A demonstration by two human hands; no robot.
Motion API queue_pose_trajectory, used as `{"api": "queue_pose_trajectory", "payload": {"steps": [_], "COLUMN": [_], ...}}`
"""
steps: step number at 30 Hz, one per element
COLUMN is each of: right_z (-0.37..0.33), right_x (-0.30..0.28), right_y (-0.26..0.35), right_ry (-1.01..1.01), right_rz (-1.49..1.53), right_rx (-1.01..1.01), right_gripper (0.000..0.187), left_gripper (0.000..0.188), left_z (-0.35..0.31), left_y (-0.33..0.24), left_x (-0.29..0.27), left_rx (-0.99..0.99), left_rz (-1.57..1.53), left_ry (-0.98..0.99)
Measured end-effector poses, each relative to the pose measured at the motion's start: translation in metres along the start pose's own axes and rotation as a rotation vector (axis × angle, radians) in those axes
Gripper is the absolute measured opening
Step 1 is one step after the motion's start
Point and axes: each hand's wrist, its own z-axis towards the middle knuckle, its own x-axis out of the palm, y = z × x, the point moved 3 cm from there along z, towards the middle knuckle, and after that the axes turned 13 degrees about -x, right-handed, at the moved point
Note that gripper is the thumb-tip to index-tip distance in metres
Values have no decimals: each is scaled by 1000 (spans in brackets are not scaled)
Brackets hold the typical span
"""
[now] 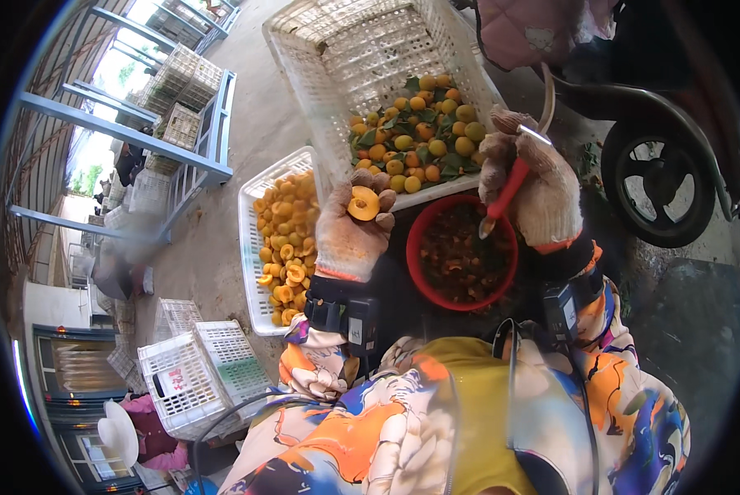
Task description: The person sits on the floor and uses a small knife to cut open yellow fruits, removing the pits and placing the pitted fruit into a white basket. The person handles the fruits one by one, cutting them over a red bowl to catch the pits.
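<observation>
You have the halved fruit (pixel 363 203) in your gloved left hand (pixel 347 238), cut face up, just off the fingertips of that hand. The red bowl (pixel 414 247) of dark bits lies at 4 o'clock from it, the white basket (pixel 258 318) of fruit pieces at 8 o'clock, and the crate (pixel 337 107) of whole fruit at 1 o'clock.

Expect the half to be light, soft and easily bruised, with a wet cut face that may slip against your glove. Take it by the rounded skin side, near the rim, and keep pressure off the flesh. Whether a stone sits in its darker centre, you can't tell here.

Your left grip is partly curled, fingers cupped about the half. Your right hand (pixel 543 194) is closed firmly round the red-handled tool (pixel 514 183), at 3 o'clock from the fruit; its pale tip points down over the bowl at 7 o'clock from the handle.
</observation>
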Motion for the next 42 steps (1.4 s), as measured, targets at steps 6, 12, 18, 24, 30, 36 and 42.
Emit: {"api": "queue_pose_trajectory", "payload": {"steps": [6,12,18,24,30,36,42], "right_z": [-1,-3,-6,-4,1,4,-1], "right_x": [-19,1,3,-8,-21,-22,-23], "right_y": [-10,5,10,5,1,16,20], "right_ry": [-11,-40,38,90,80,1,94], "right_rz": [20,76,-88,-196,10,-1,-442], "right_rx": [-125,-337,-458,-408,-263,-394,-573], "right_gripper": [12,11,14,14,8,9,9], "left_gripper": [32,31,36,37,36,32,34], "left_z": [30,32,31,41,46,32,42], "left_y": [55,97,107,117,119,110,110], "left_x": [36,63,83,81,76,94,86], "left_rx": [-203,-198,-14,69,481,403,459], "left_rz": [106,95,187,247,1128,1167,1151], "left_ry": [108,84,92,121,-5,-86,-110]}}
